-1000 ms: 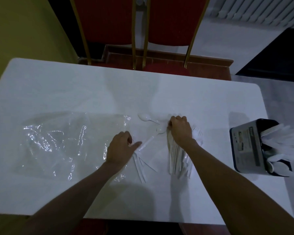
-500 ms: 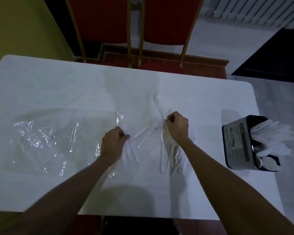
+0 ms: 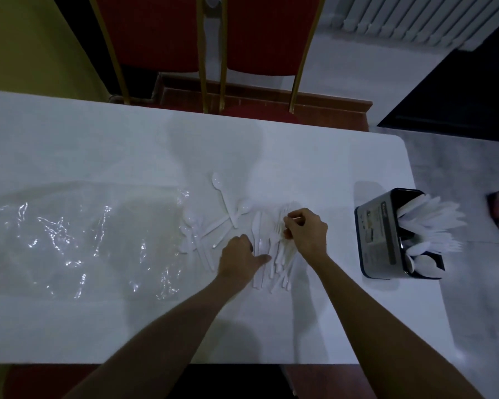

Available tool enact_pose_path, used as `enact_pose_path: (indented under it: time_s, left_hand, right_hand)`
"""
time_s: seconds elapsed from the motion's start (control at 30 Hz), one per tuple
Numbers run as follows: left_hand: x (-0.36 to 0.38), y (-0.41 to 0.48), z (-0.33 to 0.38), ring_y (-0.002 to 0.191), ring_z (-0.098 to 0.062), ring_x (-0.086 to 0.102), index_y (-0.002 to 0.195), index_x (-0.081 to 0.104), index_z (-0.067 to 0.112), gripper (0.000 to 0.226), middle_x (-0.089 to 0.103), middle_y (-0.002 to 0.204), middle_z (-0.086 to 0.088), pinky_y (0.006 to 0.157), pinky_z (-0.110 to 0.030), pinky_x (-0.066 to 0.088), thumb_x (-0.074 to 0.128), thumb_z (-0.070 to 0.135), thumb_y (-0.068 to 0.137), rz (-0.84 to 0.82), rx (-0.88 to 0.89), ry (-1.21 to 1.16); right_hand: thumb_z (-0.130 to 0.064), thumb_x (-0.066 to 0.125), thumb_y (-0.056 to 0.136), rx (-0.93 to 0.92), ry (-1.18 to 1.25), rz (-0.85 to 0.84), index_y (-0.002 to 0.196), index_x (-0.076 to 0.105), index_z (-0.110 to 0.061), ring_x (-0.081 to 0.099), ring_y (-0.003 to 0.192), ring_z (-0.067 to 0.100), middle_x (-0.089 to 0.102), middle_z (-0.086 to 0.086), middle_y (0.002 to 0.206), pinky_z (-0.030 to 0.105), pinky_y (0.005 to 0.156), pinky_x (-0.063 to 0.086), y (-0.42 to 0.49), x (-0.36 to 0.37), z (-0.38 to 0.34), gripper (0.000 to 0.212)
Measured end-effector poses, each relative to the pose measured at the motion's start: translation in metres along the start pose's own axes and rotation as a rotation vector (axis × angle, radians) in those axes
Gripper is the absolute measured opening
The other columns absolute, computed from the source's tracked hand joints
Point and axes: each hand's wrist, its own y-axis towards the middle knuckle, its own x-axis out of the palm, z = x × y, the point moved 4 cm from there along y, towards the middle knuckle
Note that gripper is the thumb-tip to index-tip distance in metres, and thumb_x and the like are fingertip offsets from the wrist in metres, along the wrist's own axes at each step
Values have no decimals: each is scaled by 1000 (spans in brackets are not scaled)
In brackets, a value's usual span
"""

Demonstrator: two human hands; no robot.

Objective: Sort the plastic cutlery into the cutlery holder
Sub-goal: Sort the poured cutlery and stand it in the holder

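White plastic cutlery lies loose on the white table (image 3: 98, 145). Several spoons (image 3: 224, 201) are spread at the middle, and a bundle of forks and knives (image 3: 267, 249) lies just to their right. My left hand (image 3: 239, 260) rests palm down on the bundle's handles, thumb out to the right. My right hand (image 3: 307, 231) hovers over the fork heads with its fingertips pinched on them. The dark cutlery holder (image 3: 383, 234) stands near the table's right edge, with white cutlery sticking out of it to the right.
A crumpled clear plastic bag (image 3: 78, 240) lies flat on the left half of the table. Two red chairs with gold frames (image 3: 211, 53) stand behind the far edge. The yellow wall is at far left, and the floor drops away right of the holder.
My left hand moved right from the spoons onto the bundle of forks and knives. My right hand shifted a little right and its fingers now pinch at the fork heads. The spoons lie more spread out.
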Motion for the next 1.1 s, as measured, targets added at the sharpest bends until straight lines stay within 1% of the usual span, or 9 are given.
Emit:
enact_pose_path:
  time_s: [0.13, 0.33, 0.43, 0.53, 0.67, 0.73, 0.83, 0.97, 1.1]
  left_hand:
    - [-12, 1, -9, 73, -15, 59, 79, 67, 8, 26, 67, 77, -4, 68, -22, 38, 75, 32, 76, 29, -29, -12]
    - [-29, 1, -30, 63, -13, 56, 71, 68, 8, 17, 63, 65, -3, 61, -22, 39, 70, 25, 75, 83, -90, -39]
    - [-32, -1, -33, 69, -13, 59, 79, 69, 11, 14, 63, 68, 2, 68, -21, 43, 70, 25, 77, 83, -61, -72]
    - [-34, -1, -33, 71, -11, 59, 82, 69, 12, 14, 64, 71, 4, 68, -20, 41, 69, 26, 79, 55, -56, -87]
    - [-35, -1, -35, 69, -11, 57, 79, 65, 14, 11, 60, 65, 7, 55, -14, 36, 68, 24, 79, 18, -56, -118]
    - [-38, -4, -38, 64, -10, 55, 77, 59, 15, 11, 55, 61, 9, 53, -12, 35, 68, 21, 79, 15, -38, -133]
    - [-42, -5, -42, 55, -2, 48, 76, 56, 13, 16, 52, 57, 9, 49, -7, 33, 70, 19, 79, 11, -12, -163]
    - [-48, -6, -45, 53, 0, 49, 77, 62, 11, 16, 53, 55, 11, 51, -6, 36, 76, 18, 76, 49, -6, -237]
    - [-52, -2, -47, 65, -11, 62, 83, 66, 11, 20, 66, 66, 4, 60, -19, 44, 79, 22, 73, 83, -66, -328]
  right_hand:
    - [-8, 63, 90, -30, 29, -35, 93, 69, -5, 61, 45, 0, 70, 5, 74, 6, 54, 49, -7, 0, 9, 7]
    - [-9, 67, 87, -157, -71, -156, 89, 73, -6, 67, 60, 17, 73, 9, 79, 24, 63, 59, -23, 15, 5, 7]
    - [-23, 72, 85, -191, -279, -230, 81, 73, -7, 61, 58, 14, 72, 7, 74, 29, 69, 57, -26, 29, 3, 17]
    - [-45, 74, 78, -84, -476, -243, 60, 55, -12, 49, 49, 11, 55, 2, 57, 24, 55, 43, -24, 40, 3, 42]
    - [-51, 74, 75, -45, -607, -278, 81, 62, -8, 64, 73, 23, 65, 9, 80, 30, 66, 52, -29, 52, 0, 45]
    - [-42, 76, 77, -30, -570, -291, 89, 65, -6, 67, 79, 26, 67, 11, 87, 33, 72, 55, -32, 57, 0, 40]
    - [-29, 76, 75, 34, -444, -247, 83, 64, -3, 66, 74, 27, 67, 14, 84, 33, 68, 56, -31, 55, 2, 30]
    - [-23, 72, 77, 107, -312, -246, 77, 70, 8, 62, 56, 23, 67, 14, 64, 32, 67, 58, -30, 43, 2, 31]
    - [-21, 67, 82, 165, -136, -187, 73, 66, 1, 71, 73, 33, 70, 18, 71, 44, 77, 59, -27, 24, 3, 23]
